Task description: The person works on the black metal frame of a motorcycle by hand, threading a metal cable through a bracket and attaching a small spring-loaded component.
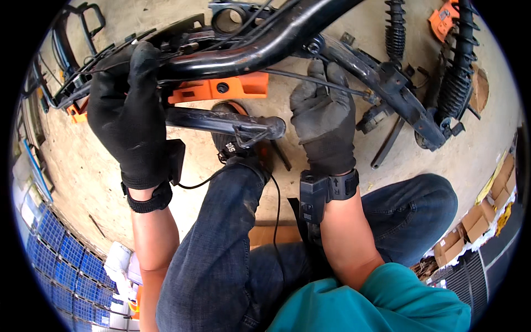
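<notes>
A bent black tubular vehicle frame (243, 63) lies across the floor before me. My left hand (126, 105), in a black glove, is closed at the frame's left part, where thin cables run; what lies between its fingers is hidden. My right hand (325, 113), in a dark grey-palmed glove, is palm up with curled fingers pinching a thin black cable (351, 89) below the tube. An orange bracket (218, 88) with a dark bolt sits under the tube between my hands. Nearer me, a black metal bar (227, 123) with a rounded end extends over my shoe.
Two black coil-spring shock absorbers (458, 72) stand at the right, near a scuffed frame arm (398, 94). Another orange part (443, 21) lies far right. Blue crates (66, 249) are at lower left, torn cardboard (478, 221) at lower right. A loose wire (278, 210) hangs across my leg.
</notes>
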Demonstrator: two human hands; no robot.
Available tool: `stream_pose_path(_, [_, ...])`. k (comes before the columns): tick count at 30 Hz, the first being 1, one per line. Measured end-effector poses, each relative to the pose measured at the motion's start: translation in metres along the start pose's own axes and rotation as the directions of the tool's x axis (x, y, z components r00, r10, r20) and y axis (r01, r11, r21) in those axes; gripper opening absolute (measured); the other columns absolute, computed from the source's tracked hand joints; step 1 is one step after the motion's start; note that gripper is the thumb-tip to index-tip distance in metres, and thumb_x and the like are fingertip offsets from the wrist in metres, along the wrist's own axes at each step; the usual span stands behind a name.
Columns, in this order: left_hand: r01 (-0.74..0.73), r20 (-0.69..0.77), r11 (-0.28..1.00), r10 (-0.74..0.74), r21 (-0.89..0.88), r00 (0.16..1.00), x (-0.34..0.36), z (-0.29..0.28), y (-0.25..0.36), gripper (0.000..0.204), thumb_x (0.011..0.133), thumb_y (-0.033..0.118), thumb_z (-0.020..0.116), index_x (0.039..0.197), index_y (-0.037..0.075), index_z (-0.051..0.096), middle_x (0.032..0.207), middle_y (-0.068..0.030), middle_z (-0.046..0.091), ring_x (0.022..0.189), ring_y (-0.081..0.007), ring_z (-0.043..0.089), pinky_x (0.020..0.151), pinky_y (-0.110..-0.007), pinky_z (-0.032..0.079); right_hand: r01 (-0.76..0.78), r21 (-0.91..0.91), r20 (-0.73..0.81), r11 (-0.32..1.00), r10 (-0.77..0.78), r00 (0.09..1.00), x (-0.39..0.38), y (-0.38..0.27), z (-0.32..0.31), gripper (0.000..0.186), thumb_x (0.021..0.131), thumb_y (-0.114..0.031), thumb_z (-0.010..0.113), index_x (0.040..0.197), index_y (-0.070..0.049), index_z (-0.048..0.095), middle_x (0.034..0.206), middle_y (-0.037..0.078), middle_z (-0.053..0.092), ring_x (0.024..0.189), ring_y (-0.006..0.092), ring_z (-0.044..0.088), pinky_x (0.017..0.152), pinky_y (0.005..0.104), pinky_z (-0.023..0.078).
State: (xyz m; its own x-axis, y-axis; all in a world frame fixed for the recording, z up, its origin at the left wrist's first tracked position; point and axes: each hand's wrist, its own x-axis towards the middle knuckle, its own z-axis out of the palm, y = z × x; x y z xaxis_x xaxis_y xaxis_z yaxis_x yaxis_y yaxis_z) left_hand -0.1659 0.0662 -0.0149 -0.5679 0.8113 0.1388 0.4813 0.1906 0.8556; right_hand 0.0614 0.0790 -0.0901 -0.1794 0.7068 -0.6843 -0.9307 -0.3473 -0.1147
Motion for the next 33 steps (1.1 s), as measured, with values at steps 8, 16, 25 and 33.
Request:
stream_pose_path(8, [0.062,0.005,0.998,-0.061,-0.009,0.998,-0.001,-0.006,0.006,0.008,0.087,0.01,0.068,0.09,0.002,0.065,0.079,-0.0027,0.063,0.07,-0.0083,0.056,0.064,-0.022,0.045,0.07,-0.226,0.017,0.972,-0.068,0.998,0.004,0.003,0.003,0.021,0.098,-0.021,0.053,0.112,-0.007,0.059,0.101,0.007,0.066,0.087,0.0139,0.064,0.074,0.0277,0.057])
stream_pose_path(16, [0.1,-0.026,0.992,-0.102,-0.075,0.994,0.003,-0.004,0.006,0.009,0.086,0.01,0.069,0.09,0.002,0.065,0.075,-0.0027,0.065,0.068,-0.0074,0.057,0.063,-0.023,0.046,0.085,-0.406,0.1,0.91,-0.048,0.994,0.014,0.007,-0.01,0.029,0.101,-0.013,0.042,0.126,0.0,0.048,0.117,0.009,0.056,0.106,0.0142,0.056,0.089,0.0254,0.05])
stream_pose_path(25, [0.176,0.008,0.976,-0.176,-0.13,0.984,0.005,-0.008,0.004,0.011,0.086,0.011,0.069,0.091,0.001,0.066,0.082,-0.0045,0.066,0.072,-0.009,0.059,0.067,-0.023,0.047,0.127,-0.547,0.105,0.828,-0.082,0.991,0.014,0.006,-0.008,0.028,0.101,-0.014,0.04,0.125,0.0,0.048,0.114,0.008,0.056,0.101,0.0143,0.056,0.086,0.0254,0.051])
stream_pose_path(33, [0.183,0.006,0.977,-0.184,-0.112,0.983,0.008,-0.013,-0.001,0.011,0.087,0.011,0.067,0.089,0.001,0.064,0.081,-0.0042,0.064,0.069,-0.0095,0.058,0.065,-0.023,0.047,0.142,-0.644,0.116,0.752,-0.087,0.989,0.015,0.004,-0.017,0.028,0.099,-0.022,0.046,0.12,-0.007,0.055,0.099,0.005,0.062,0.09,0.0137,0.06,0.07,0.0238,0.052])
